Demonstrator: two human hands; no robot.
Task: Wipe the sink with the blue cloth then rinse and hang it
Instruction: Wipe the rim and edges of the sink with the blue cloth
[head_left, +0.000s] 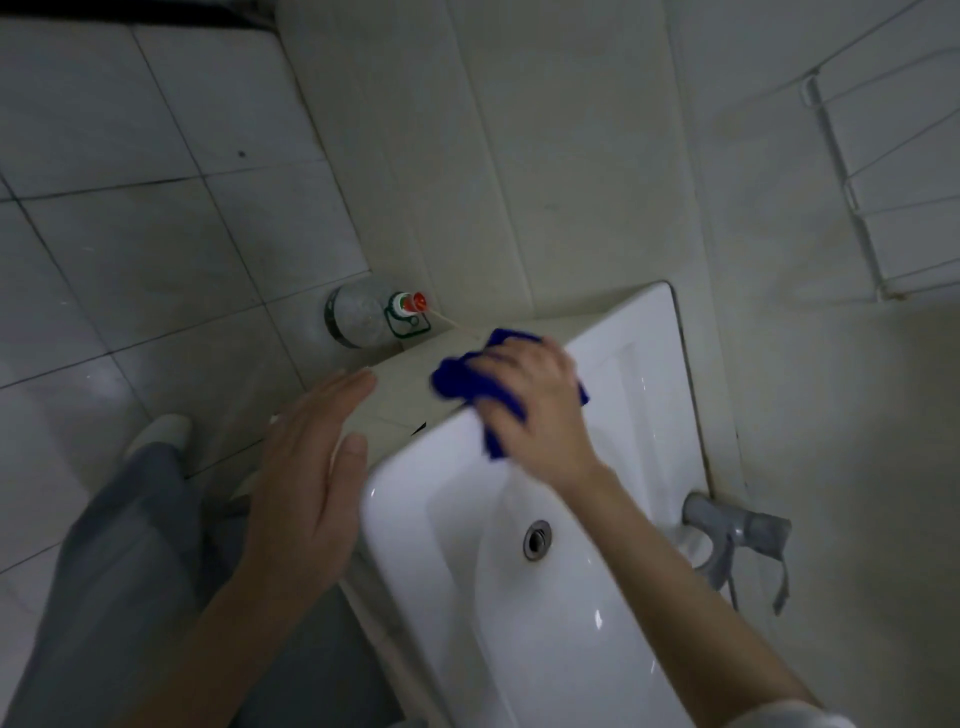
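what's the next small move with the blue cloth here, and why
Probably sweep the crumpled blue cloth down the rim of the white ceramic sink into its bowl. The right hand grips it on the rim's far corner, well away from the round metal drain, so the bowl looks like the next surface. The left hand hovers open, holding nothing.

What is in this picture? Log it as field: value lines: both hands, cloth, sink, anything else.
left hand: open, fingers straight, beside the sink's left edge; contact unclear
right hand: grips the blue cloth against the sink's left rim
blue cloth: bunched, partly hidden under the hand
sink: white; drain visible in the basin
tap: grey, on the sink's right side
bottle: clear, red-and-green top, on the floor by the wall
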